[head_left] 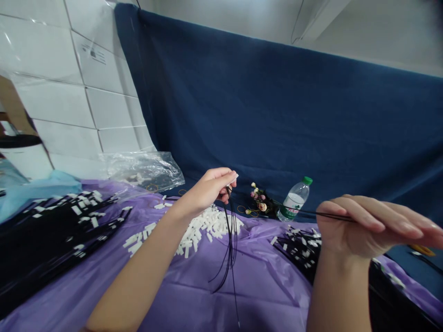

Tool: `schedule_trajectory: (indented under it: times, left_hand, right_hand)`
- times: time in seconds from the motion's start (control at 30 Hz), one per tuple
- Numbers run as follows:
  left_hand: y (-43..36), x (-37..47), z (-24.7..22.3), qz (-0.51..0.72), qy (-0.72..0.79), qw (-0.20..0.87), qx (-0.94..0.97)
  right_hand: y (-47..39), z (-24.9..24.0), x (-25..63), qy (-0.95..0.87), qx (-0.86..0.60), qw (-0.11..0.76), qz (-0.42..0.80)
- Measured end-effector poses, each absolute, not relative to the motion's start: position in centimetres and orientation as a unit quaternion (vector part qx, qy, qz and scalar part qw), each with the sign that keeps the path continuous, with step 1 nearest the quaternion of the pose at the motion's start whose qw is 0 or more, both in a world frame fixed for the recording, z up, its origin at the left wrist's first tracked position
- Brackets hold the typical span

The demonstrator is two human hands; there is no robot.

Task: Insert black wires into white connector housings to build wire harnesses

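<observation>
In the head view, your left hand [215, 185] pinches a small white flat tab [236, 177] and thin black cords [230, 240], which hang before the heap of white rectangular pieces [204, 226]. Right of this heap, your right hand [367, 223] has extended fingers against thin black strands [334, 215]; whether it grips them, I cannot tell.

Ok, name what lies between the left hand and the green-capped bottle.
In the head view, a small bunch of flowers shows between the left hand and the bottle.
</observation>
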State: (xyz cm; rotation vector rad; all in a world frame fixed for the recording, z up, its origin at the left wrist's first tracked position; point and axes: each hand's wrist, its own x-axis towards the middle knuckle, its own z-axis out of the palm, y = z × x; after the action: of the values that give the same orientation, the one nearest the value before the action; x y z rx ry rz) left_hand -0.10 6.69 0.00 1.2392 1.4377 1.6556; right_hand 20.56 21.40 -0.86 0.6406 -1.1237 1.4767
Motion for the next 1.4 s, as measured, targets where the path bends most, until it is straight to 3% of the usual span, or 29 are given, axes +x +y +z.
schedule_trajectory:
  times: [0.23, 0.5, 0.93, 1.4]
  left_hand:
    - [7.0, -0.1, -0.2, 0.626, 0.551, 0.302, 0.463]
    - [6.8, 0.2, 0.2, 0.659, 0.538, 0.265, 0.454]
    - [6.6, 1.2, 0.6, 0.679, 0.492, 0.259, 0.479]
    - [6.4, 1.5, 0.5, 0.669, 0.485, 0.254, 0.503]
  right_hand:
    - [18.2, 0.5, 19.5, -0.423, 0.144, 0.483, 0.754]
    - [17.0, 0.0, 16.5, -0.558, -0.034, 0.208, 0.803]
    - [14.1, -0.5, 13.9, -0.568, -0.098, 0.29, 0.764]
    - [13.9, -0.3, 14.1, -0.555, -0.083, 0.289, 0.776]
